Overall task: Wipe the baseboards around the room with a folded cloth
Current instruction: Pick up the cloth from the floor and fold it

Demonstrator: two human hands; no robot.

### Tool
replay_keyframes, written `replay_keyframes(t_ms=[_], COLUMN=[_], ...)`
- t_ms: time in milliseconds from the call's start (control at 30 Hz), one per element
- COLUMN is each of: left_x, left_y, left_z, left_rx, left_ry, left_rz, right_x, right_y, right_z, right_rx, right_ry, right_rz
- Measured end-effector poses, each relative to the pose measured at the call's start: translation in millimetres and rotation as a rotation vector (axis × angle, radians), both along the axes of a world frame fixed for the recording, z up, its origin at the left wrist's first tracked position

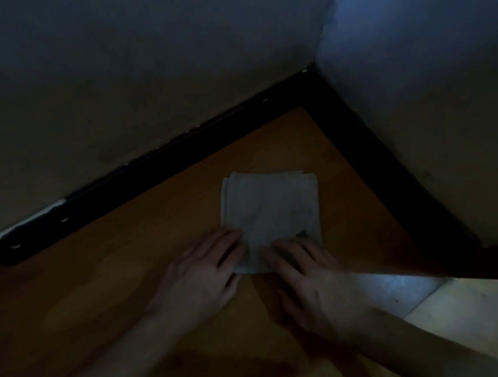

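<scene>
Item: folded cloth (270, 213), pale and squared, lying flat on the wooden floor (113, 277) in the room corner.
Left hand (201, 275): at 7 o'clock of the cloth, fingers straight, pressing its near edge.
Right hand (311, 279): at 5 o'clock, likewise flat on it, gripping nothing.
Black baseboards (163, 163): two runs meeting at 1 o'clock.
Progress, as judged: folding about finished; the cloth lies apart from both runs, so wiping has not yet begun.

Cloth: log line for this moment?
cloth: folded on floor | left hand: flat on it | right hand: flat on it | baseboard: untouched
</scene>
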State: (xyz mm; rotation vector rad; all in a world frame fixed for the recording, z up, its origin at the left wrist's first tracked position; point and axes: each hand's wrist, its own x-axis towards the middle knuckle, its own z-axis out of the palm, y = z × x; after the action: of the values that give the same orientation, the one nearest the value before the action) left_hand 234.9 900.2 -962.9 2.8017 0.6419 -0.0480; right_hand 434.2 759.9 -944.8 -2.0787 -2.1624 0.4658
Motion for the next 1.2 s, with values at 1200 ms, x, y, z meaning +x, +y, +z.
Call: replay_keyframes(t_ms=[1200], left_x=[20.9], left_y=[19.2], left_z=[8.0], left_rx=[-0.328], left_ry=[-0.166], left_rz=[0.632], right_x=[52.7], right_y=[62.3], right_z=[-2.4], right_rx=[0.007], right_ry=[0.262], right_rz=[-0.522])
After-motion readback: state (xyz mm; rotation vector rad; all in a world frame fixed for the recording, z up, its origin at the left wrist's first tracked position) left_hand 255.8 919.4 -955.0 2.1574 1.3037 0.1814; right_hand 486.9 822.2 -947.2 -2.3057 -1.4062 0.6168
